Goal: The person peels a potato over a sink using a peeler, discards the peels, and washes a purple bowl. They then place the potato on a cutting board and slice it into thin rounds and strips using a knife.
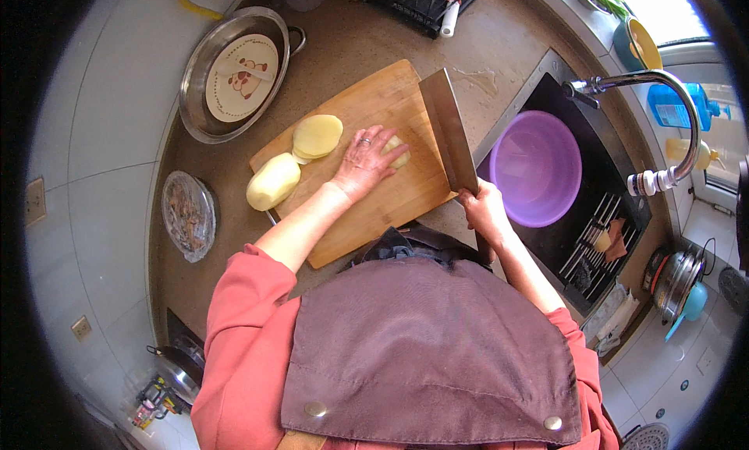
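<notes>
A wooden cutting board (374, 204) lies at a slant on the counter before me. My left hand (366, 160) rests on its middle, fingers curled over a cut piece of peeled potato (398, 151) that they partly hide. My right hand (485, 210) grips the handle of a cleaver (447, 128). The cleaver's broad blade stands over the board's right edge, apart from the potato piece. Left of my left hand are a few flat potato slices (318, 136), stacked and overlapping. Beside them, at the board's left edge, lies a larger peeled potato (273, 182).
On the right, a purple basin (535, 169) sits in the dark sink (538, 239) beneath a chrome faucet (690, 108). A steel pan (193, 81) holding a patterned plate (243, 78) stands at upper left. Below it is a plastic-covered dish (188, 216). A black rack (409, 2) stands behind the board.
</notes>
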The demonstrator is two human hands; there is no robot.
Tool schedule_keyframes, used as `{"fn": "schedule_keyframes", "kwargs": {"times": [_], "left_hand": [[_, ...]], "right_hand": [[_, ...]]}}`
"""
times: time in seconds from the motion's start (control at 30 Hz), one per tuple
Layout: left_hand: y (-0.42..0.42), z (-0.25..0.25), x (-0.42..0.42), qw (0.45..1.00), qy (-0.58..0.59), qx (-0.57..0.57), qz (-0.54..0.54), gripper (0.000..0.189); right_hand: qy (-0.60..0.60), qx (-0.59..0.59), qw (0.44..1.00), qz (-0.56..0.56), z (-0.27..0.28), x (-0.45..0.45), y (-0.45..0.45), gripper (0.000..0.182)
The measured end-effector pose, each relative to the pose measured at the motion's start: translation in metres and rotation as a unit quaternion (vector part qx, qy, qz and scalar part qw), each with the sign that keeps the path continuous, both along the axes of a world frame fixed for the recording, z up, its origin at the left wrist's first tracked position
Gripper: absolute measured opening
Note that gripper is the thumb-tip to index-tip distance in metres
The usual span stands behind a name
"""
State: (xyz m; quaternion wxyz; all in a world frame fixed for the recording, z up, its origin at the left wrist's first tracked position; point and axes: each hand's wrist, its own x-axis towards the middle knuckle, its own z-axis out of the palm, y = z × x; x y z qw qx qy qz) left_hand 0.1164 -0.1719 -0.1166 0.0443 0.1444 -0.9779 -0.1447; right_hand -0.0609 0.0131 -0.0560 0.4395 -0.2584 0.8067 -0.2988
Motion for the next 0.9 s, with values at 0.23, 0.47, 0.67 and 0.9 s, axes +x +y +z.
{"fn": "schedule_keyframes", "kwargs": {"times": [0.23, 0.47, 0.67, 0.9], "left_hand": [[0.001, -0.004, 0.002, 1.0, -0.004, 0.006, 0.003, 0.058], [0.014, 0.016, 0.006, 0.992, 0.071, 0.053, 0.09, 0.062], [0.038, 0.002, 0.02, 0.966, 0.171, 0.108, 0.164, 0.04], [0.036, -0.001, 0.013, 0.957, 0.188, 0.124, 0.182, 0.032]], "right_hand": [[-0.016, 0.034, 0.999, -0.001, 0.004, 0.0, -0.002, 0.021], [-0.009, 0.027, 1.0, 0.004, 0.003, 0.0, -0.002, 0.021], [0.118, -0.033, 0.982, 0.147, 0.013, -0.004, -0.004, 0.026], [0.208, 0.032, 0.937, 0.279, 0.023, -0.008, -0.022, 0.027]]}}
